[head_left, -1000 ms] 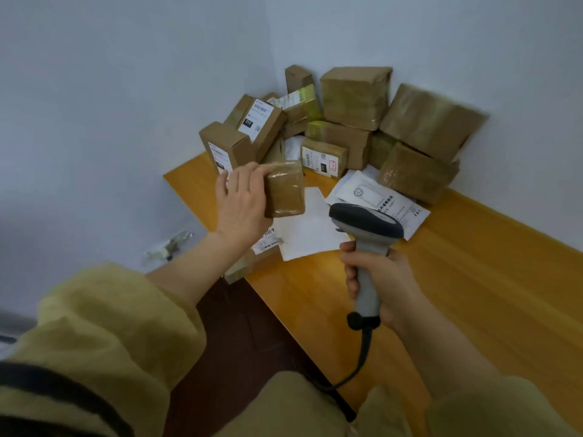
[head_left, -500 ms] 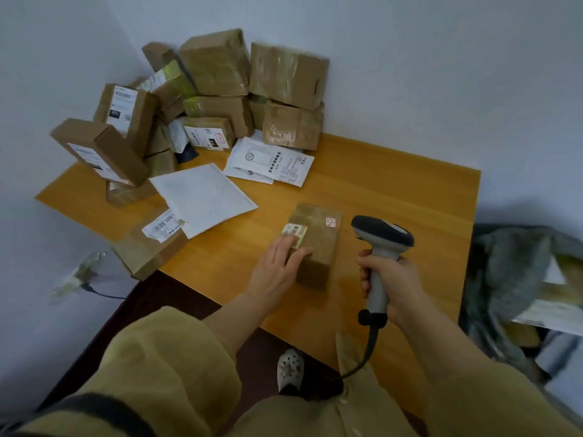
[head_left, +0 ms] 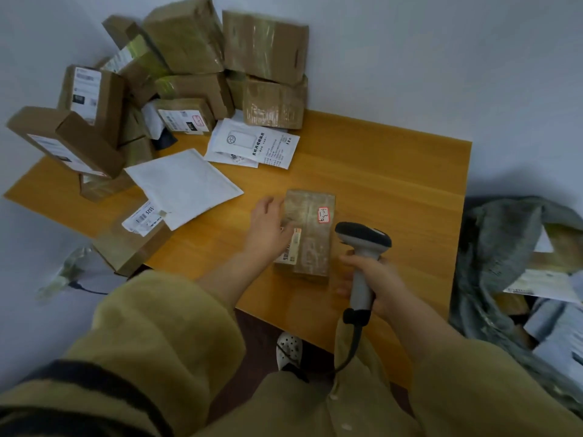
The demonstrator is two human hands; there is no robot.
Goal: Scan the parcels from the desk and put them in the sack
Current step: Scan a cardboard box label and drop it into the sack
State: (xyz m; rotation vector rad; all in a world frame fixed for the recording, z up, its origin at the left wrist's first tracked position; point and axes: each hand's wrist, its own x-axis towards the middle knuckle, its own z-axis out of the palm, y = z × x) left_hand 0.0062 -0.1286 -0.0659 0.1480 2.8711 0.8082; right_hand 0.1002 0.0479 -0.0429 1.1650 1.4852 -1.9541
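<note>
At the front edge of the desk (head_left: 394, 171), the left hand (head_left: 268, 228) rests open on the box (head_left: 312, 234) to steady it while the right hand (head_left: 375, 279) grips the scanner (head_left: 362, 244).

parcel (head_left: 312, 225) laid flat, left hand (head_left: 268, 228) loosened

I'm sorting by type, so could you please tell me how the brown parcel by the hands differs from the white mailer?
The brown parcel is a box; the white mailer is a flat envelope. The parcel's top carries labels; the mailer's face is blank. The left hand rests on the parcel; none touches the mailer. Both lie on the desk.
</note>
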